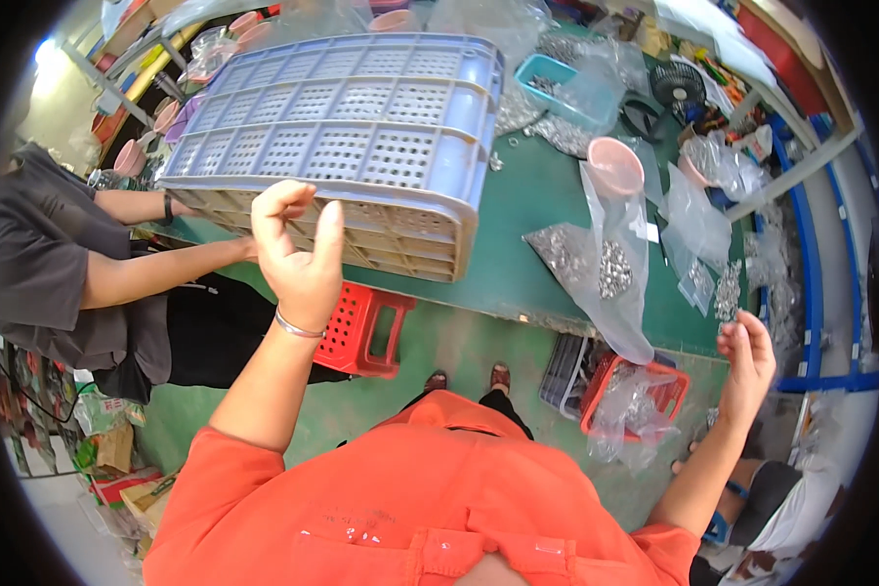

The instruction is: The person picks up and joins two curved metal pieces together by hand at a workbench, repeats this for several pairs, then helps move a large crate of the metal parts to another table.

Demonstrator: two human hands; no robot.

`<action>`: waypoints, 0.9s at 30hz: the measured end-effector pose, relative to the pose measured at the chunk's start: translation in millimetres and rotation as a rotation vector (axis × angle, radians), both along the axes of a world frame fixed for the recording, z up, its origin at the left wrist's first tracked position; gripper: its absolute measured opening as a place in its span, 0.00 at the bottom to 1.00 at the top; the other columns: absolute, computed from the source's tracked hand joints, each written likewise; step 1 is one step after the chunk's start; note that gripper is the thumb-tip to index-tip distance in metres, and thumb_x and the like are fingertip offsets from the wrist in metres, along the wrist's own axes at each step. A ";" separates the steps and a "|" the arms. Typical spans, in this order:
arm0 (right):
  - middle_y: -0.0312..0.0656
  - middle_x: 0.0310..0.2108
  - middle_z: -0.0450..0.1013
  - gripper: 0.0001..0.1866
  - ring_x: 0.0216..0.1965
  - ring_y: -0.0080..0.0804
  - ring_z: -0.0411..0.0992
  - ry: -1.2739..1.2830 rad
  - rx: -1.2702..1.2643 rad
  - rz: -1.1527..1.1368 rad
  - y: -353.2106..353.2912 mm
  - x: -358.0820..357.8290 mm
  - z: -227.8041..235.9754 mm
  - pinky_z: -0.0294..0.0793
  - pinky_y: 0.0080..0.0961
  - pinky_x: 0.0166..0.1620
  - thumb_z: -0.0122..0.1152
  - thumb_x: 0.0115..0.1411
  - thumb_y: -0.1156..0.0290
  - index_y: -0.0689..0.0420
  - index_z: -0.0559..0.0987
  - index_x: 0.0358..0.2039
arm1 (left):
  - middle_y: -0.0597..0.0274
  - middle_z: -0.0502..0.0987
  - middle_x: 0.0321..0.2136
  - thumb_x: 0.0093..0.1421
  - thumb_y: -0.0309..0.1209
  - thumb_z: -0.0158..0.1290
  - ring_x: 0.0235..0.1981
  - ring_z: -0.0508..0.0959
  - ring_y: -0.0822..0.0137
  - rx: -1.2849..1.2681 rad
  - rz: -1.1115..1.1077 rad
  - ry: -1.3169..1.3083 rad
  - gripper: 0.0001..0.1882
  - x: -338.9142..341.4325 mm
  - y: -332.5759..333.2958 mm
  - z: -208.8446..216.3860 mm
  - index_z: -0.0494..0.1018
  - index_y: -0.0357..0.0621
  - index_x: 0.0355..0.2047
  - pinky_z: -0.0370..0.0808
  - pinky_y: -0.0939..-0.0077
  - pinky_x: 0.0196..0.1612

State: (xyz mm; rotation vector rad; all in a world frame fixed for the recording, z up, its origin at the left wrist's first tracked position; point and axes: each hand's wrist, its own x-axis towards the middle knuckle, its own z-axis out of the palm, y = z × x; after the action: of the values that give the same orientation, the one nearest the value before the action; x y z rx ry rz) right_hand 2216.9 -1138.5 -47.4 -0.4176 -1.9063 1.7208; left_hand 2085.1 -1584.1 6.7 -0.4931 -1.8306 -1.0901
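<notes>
A large blue-grey plastic crate (332, 122) with perforated sides sits tilted at the table's left front, its dirty side toward me. My left hand (298, 264) is raised in front of that side, thumb and fingers apart; whether it touches the crate cannot be made out. Far to the right, my right hand (747, 361) is at the table edge with thumb and fingertips pinched together. Just beyond its fingertips is a small heap of shiny metal parts (728, 290); what the fingers hold, if anything, is unclear. Another person's hands (244, 250) are at the crate's left side.
On the green table (518, 244) lie clear bags of metal parts (615, 271), a pink cup (615, 166) and a turquoise tray (557, 83). A small black fan (676, 86) stands behind. Below are a red stool (366, 332) and a red basket (635, 396).
</notes>
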 end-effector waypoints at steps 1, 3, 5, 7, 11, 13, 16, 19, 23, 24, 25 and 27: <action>0.39 0.30 0.72 0.11 0.29 0.21 0.70 -0.002 0.050 0.068 -22.2 -18.6 12.3 0.68 0.16 0.35 0.52 0.56 0.73 0.63 0.72 0.40 | 0.60 0.68 0.35 0.46 0.21 0.55 0.36 0.68 0.68 -0.121 0.069 0.035 0.18 -1.3 -2.8 11.8 0.65 0.38 0.38 0.65 0.74 0.42; 0.42 0.35 0.72 0.15 0.35 0.27 0.71 -0.008 0.077 0.309 -85.0 -61.1 34.1 0.70 0.20 0.40 0.55 0.54 0.73 0.63 0.71 0.42 | 0.57 0.68 0.36 0.45 0.22 0.56 0.37 0.69 0.63 -0.301 0.191 0.050 0.18 -1.3 -17.9 20.7 0.67 0.37 0.38 0.65 0.73 0.42; 0.45 0.39 0.70 0.22 0.42 0.31 0.69 -0.038 0.191 0.607 -144.4 -98.3 31.2 0.68 0.25 0.46 0.59 0.50 0.72 0.65 0.68 0.46 | 0.57 0.68 0.36 0.45 0.22 0.55 0.38 0.69 0.63 -0.292 0.214 -0.004 0.18 5.5 -32.4 18.7 0.67 0.37 0.38 0.64 0.73 0.43; 0.56 0.45 0.66 0.34 0.47 0.44 0.67 -0.071 0.474 0.759 -188.7 -130.4 12.6 0.66 0.32 0.49 0.63 0.46 0.66 0.66 0.59 0.51 | 0.56 0.68 0.37 0.46 0.23 0.55 0.38 0.69 0.62 -0.269 0.231 -0.071 0.18 12.2 -36.8 7.8 0.66 0.36 0.39 0.65 0.73 0.43; 0.67 0.39 0.65 0.31 0.42 0.59 0.66 -0.035 0.637 0.748 -257.5 -154.6 -20.3 0.67 0.40 0.44 0.55 0.50 0.67 0.77 0.55 0.46 | 0.55 0.68 0.36 0.47 0.21 0.52 0.38 0.69 0.62 -0.190 0.237 -0.213 0.15 37.4 -41.6 -10.8 0.66 0.35 0.37 0.66 0.73 0.43; 0.69 0.39 0.64 0.27 0.42 0.60 0.65 -0.149 0.583 0.744 -259.9 -151.7 -15.7 0.65 0.40 0.46 0.51 0.51 0.71 0.79 0.56 0.43 | 0.55 0.68 0.35 0.46 0.18 0.50 0.37 0.69 0.62 -0.183 0.205 -0.196 0.15 48.0 -39.6 -23.0 0.65 0.35 0.37 0.66 0.72 0.43; 0.68 0.44 0.62 0.21 0.52 0.57 0.58 -0.033 0.886 0.796 -246.4 -152.5 -10.1 0.51 0.55 0.53 0.48 0.47 0.76 0.78 0.61 0.40 | 0.55 0.67 0.35 0.48 0.15 0.46 0.38 0.68 0.64 -0.266 0.103 -0.066 0.14 75.7 8.2 -15.4 0.63 0.34 0.38 0.65 0.73 0.45; 0.63 0.46 0.61 0.16 0.53 0.56 0.56 0.045 1.043 0.906 -210.4 -161.9 -4.5 0.52 0.56 0.53 0.45 0.47 0.76 0.70 0.65 0.38 | 0.53 0.67 0.35 0.46 0.13 0.46 0.37 0.69 0.63 -0.377 -0.008 -0.008 0.16 68.6 67.8 -15.2 0.63 0.34 0.38 0.65 0.72 0.44; 0.49 0.54 0.58 0.21 0.57 0.49 0.53 0.331 1.238 0.755 -133.3 -164.0 -40.6 0.52 0.51 0.55 0.55 0.45 0.69 0.58 0.69 0.42 | 0.54 0.69 0.34 0.47 0.15 0.49 0.36 0.70 0.62 -0.349 0.044 -0.042 0.16 61.8 117.3 -26.1 0.64 0.35 0.37 0.66 0.72 0.43; 0.49 0.55 0.57 0.23 0.58 0.47 0.50 0.155 1.276 0.766 -96.7 -163.0 -55.0 0.48 0.50 0.56 0.59 0.44 0.66 0.57 0.70 0.42 | 0.53 0.71 0.32 0.44 0.15 0.51 0.33 0.71 0.59 -0.344 0.062 -0.028 0.16 58.3 131.0 -27.0 0.66 0.36 0.36 0.68 0.72 0.39; 0.49 0.57 0.54 0.24 0.60 0.46 0.46 -0.051 1.448 0.655 -60.6 -162.0 -82.2 0.43 0.48 0.59 0.60 0.44 0.63 0.58 0.70 0.43 | 0.53 0.70 0.31 0.45 0.16 0.51 0.34 0.72 0.60 -0.353 0.070 -0.060 0.15 58.1 141.8 -29.1 0.66 0.36 0.36 0.68 0.72 0.40; 0.52 0.58 0.50 0.24 0.62 0.43 0.42 -0.288 1.406 0.610 16.4 -150.4 -122.9 0.36 0.49 0.60 0.57 0.48 0.63 0.59 0.70 0.45 | 0.54 0.70 0.31 0.45 0.18 0.52 0.34 0.72 0.59 -0.357 -0.049 -0.166 0.14 45.6 171.2 -41.6 0.66 0.35 0.35 0.69 0.71 0.40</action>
State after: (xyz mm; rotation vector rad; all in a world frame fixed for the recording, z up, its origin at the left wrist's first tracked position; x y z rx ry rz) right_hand 2066.6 -1122.1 -170.3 0.5289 -3.0494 0.1821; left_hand 2130.7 -1412.9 -34.9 -0.6744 -2.1840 -0.8577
